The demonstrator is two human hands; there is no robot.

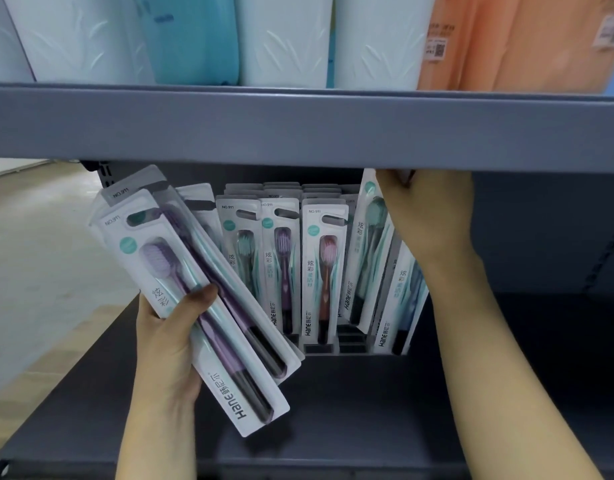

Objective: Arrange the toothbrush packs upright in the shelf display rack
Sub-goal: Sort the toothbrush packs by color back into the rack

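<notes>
Clear-plastic blister toothbrush packs fanned in the left hand (167,341)'s curled grip could slide loose, while the right hand (426,213), pinching the tilted green-brush pack (366,251), may topple the upright rows in the grey display rack (333,349).

The packs (191,306) are white card with teal swirls and black print. The held brushes are lilac and purple with black handles; racked ones (321,271) show teal, purple and pink heads. The shelf (298,129) is grey-blue. Above stand white leaf-embossed, turquoise and orange goods (506,43).
</notes>
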